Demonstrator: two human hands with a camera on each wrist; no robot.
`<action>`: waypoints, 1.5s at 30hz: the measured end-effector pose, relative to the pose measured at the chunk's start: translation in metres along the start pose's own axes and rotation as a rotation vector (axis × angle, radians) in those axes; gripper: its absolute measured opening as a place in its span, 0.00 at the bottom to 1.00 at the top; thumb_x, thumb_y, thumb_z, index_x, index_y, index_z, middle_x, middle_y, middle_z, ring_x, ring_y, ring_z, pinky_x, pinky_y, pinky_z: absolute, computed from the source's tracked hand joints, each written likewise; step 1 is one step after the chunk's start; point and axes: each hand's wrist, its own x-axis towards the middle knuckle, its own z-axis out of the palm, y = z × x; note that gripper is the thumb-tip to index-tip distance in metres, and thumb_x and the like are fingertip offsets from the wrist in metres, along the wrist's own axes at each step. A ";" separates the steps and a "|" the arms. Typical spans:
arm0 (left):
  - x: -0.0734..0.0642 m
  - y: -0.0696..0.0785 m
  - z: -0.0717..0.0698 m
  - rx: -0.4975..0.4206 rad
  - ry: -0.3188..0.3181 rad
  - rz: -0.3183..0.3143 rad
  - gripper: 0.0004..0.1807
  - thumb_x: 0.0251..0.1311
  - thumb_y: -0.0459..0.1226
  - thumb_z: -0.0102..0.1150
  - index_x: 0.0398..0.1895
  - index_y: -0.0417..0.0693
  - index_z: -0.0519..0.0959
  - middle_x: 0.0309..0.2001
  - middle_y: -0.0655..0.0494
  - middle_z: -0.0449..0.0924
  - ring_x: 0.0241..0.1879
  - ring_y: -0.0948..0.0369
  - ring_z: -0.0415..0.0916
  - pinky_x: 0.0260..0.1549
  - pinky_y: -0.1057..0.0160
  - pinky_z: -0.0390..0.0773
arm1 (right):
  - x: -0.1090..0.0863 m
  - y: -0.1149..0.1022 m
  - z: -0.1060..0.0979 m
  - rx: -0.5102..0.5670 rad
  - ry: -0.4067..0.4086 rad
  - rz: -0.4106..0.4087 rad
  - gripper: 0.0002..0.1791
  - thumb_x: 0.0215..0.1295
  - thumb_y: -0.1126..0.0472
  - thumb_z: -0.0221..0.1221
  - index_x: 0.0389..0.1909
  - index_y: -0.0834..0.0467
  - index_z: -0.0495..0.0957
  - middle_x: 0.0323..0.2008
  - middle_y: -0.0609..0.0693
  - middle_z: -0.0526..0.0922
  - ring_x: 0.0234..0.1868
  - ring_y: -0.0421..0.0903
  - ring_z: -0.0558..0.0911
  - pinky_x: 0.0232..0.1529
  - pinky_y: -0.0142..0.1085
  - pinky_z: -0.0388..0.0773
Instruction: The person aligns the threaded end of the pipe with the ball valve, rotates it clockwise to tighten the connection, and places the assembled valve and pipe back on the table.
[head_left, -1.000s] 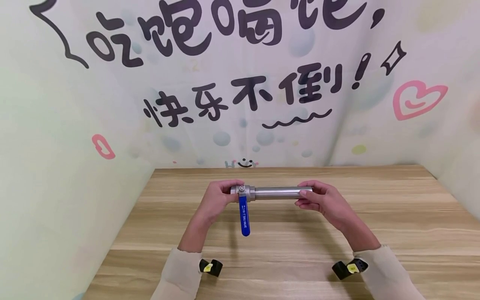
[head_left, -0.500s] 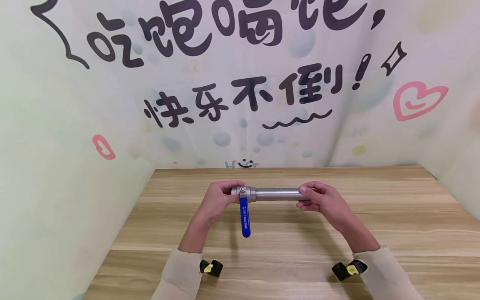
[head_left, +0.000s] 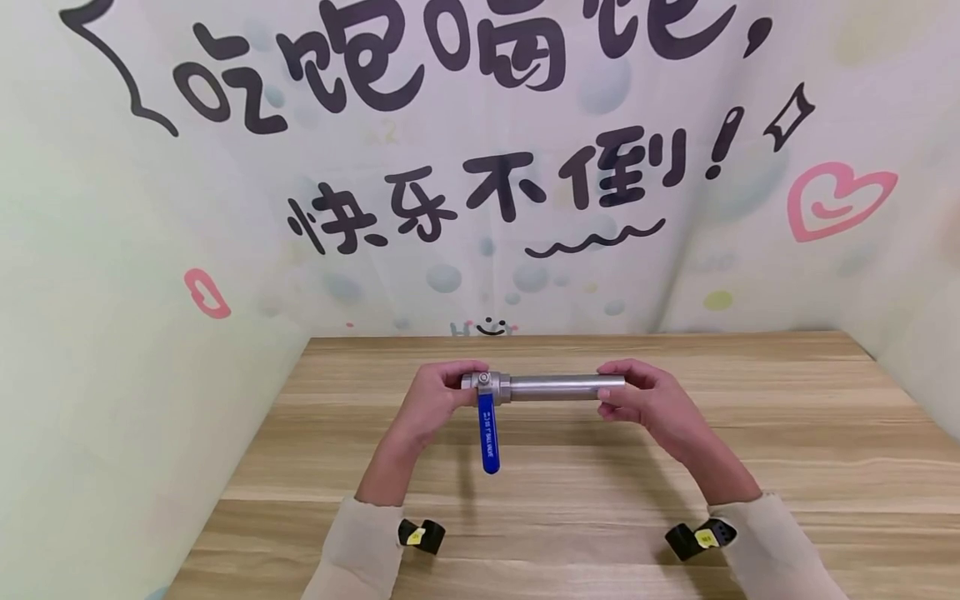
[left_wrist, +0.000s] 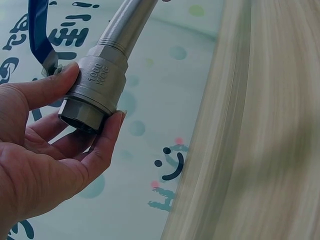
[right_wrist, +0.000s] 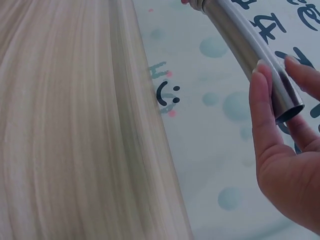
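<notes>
Held level above the table is a steel ball valve (head_left: 491,387) with a blue lever handle (head_left: 489,437) that points toward me. A straight steel pipe (head_left: 558,387) joins the valve's right side. My left hand (head_left: 427,408) grips the valve body at its left end, thumb in front and fingers behind. In the left wrist view the valve's hexagonal open end (left_wrist: 82,115) faces my palm. Around the pipe's free right end, my right hand (head_left: 648,400) has its thumb and fingers. The right wrist view shows the hollow pipe end (right_wrist: 289,111) between those fingers.
The wood-grain table (head_left: 555,517) lies below both hands. A printed white backdrop (head_left: 420,275) rises at its back edge and sides. Each sleeved forearm wears a black wrist camera, the left camera (head_left: 422,536) and the right camera (head_left: 693,539).
My right thumb moves up over the pipe's end, then back down to its front side, with the fingers shifting around the pipe. The left hand and valve stay almost still.
</notes>
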 end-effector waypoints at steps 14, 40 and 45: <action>-0.001 0.003 -0.001 0.004 0.006 -0.004 0.19 0.51 0.21 0.61 0.48 0.37 0.83 0.45 0.44 0.83 0.43 0.53 0.77 0.40 0.63 0.78 | -0.002 -0.003 -0.004 0.036 -0.053 -0.035 0.18 0.62 0.68 0.62 0.53 0.63 0.74 0.46 0.57 0.73 0.39 0.48 0.85 0.46 0.40 0.81; -0.002 0.003 0.002 0.008 -0.023 0.014 0.19 0.51 0.20 0.60 0.47 0.36 0.83 0.46 0.43 0.82 0.43 0.52 0.76 0.39 0.63 0.78 | -0.002 -0.007 -0.001 -0.038 0.023 -0.020 0.21 0.68 0.55 0.59 0.47 0.71 0.74 0.37 0.54 0.81 0.35 0.46 0.86 0.43 0.38 0.82; -0.001 0.002 0.001 0.007 -0.024 0.014 0.18 0.51 0.20 0.61 0.47 0.36 0.83 0.46 0.43 0.82 0.42 0.52 0.76 0.38 0.63 0.78 | -0.002 -0.006 -0.001 -0.042 0.058 -0.029 0.21 0.67 0.54 0.60 0.46 0.69 0.74 0.37 0.54 0.79 0.33 0.46 0.86 0.41 0.39 0.83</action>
